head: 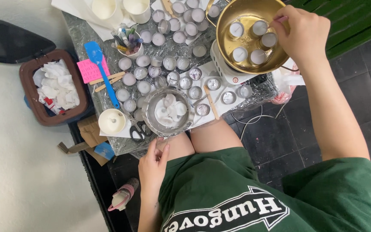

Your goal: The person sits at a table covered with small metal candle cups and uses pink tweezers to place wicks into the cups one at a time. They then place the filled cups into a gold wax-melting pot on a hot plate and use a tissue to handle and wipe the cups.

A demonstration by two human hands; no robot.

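Head camera: left hand (153, 161) grips the handle of a steel pot (168, 112), steadying it; right hand (299, 34) pinches something thin over the brass bowl (247, 36) holding tealights (248, 42).

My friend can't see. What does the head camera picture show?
A seated person's right hand reaches into a shiny gold metal bowl holding five small white tealight candles, while the left hand holds the handle of a silver metal pot of white wax lumps.

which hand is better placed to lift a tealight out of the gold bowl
Probably the right hand: it sits at the rim of the gold bowl, beside the tealights. The left hand is low, at the steel pot's handle.
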